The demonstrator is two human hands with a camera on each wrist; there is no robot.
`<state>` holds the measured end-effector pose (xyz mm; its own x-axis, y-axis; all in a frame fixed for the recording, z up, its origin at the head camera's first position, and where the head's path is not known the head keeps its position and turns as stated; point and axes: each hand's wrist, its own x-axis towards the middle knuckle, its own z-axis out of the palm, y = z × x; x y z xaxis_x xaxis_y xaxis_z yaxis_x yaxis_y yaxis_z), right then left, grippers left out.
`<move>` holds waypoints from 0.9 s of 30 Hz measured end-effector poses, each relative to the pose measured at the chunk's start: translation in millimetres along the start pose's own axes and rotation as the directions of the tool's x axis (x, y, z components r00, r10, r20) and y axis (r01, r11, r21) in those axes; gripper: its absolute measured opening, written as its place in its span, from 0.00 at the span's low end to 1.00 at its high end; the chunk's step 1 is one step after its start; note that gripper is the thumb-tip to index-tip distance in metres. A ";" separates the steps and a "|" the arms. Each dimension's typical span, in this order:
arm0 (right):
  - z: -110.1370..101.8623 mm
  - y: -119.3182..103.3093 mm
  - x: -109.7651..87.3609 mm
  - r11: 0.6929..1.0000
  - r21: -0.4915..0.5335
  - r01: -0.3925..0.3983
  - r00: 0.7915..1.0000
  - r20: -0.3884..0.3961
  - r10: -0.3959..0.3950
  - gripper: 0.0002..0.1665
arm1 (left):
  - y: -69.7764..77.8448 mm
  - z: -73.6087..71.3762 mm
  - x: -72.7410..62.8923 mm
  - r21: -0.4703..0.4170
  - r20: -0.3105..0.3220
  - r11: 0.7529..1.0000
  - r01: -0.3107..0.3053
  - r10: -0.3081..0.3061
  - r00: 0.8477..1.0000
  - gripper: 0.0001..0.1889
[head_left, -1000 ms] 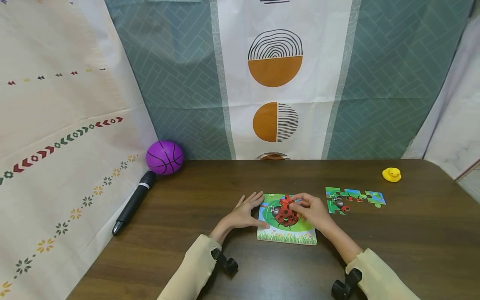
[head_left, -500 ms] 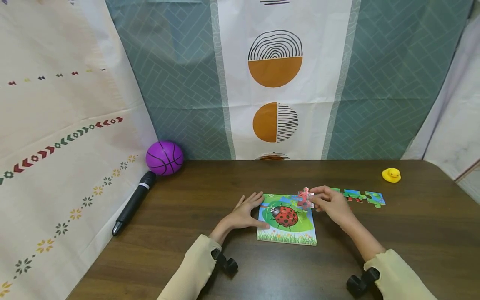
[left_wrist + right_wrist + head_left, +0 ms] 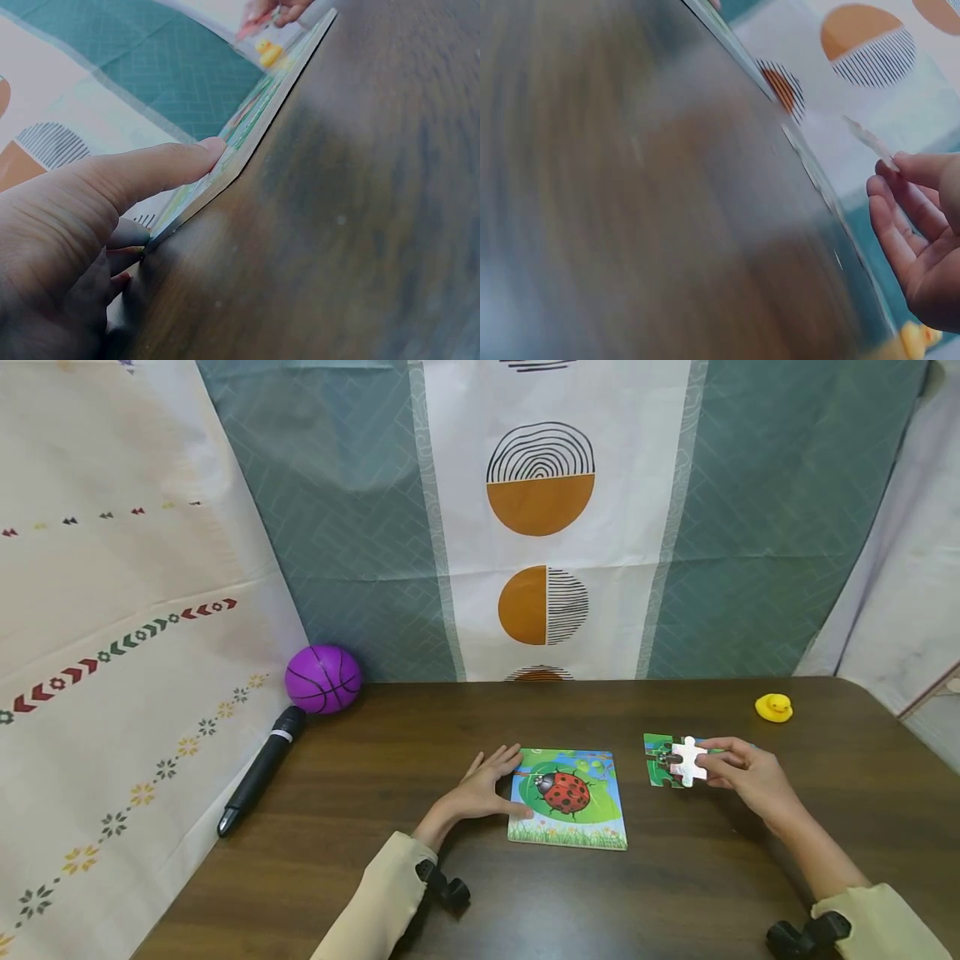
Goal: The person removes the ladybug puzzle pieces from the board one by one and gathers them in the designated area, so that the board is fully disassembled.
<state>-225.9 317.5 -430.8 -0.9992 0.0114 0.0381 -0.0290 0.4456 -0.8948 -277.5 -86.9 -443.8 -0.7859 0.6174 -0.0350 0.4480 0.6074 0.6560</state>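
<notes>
My left hand [image 3: 480,790] lies at the left edge of a ladybug puzzle board [image 3: 566,797]. In the left wrist view the straight thumb [image 3: 176,165] rests on the board's top near its rim. To the right of the board, my right hand [image 3: 753,777] pinches a puzzle piece [image 3: 687,763] between thumb and fingers. Its face looks white in the head view. In the right wrist view this piece [image 3: 871,142] is seen nearly edge-on, above the table. Joined puzzle pieces [image 3: 657,763] lie on the table below it, partly hidden by the hand and the held piece.
A yellow rubber duck [image 3: 773,707] stands near the back right of the table [image 3: 675,885]. At the back left is a purple ball [image 3: 323,679], with a black pen-shaped object [image 3: 258,772] in front of it. Patterned cloths [image 3: 352,527] hang behind and to the left.
My right hand has moved right, from above the board to the loose pieces, carrying the puzzle piece with it. The left hand stays at the board. The head view has shifted slightly.
</notes>
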 end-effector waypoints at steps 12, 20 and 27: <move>-23.6 22.2 -6.2 0.999 0.015 -0.052 0.998 0.026 0.051 0.21 | -4.1 2.2 -0.2 0.008 -0.004 1.000 0.004 -0.004 1.000 0.50; -17.9 29.0 -4.6 0.998 0.053 -0.035 0.999 0.029 0.033 0.08 | -4.6 3.1 -0.8 0.000 -0.004 1.000 0.001 -0.001 1.000 0.50; -13.2 24.9 -2.8 0.997 -0.062 -0.045 0.999 -0.008 0.045 0.29 | -5.6 2.2 2.1 0.011 -0.008 1.000 0.002 -0.001 1.000 0.50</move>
<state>-223.5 340.4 -447.3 -0.9993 0.0382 0.0014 0.0179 0.4988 -0.8665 -280.7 -87.9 -449.2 -0.7899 0.6125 -0.0299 0.4517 0.6141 0.6472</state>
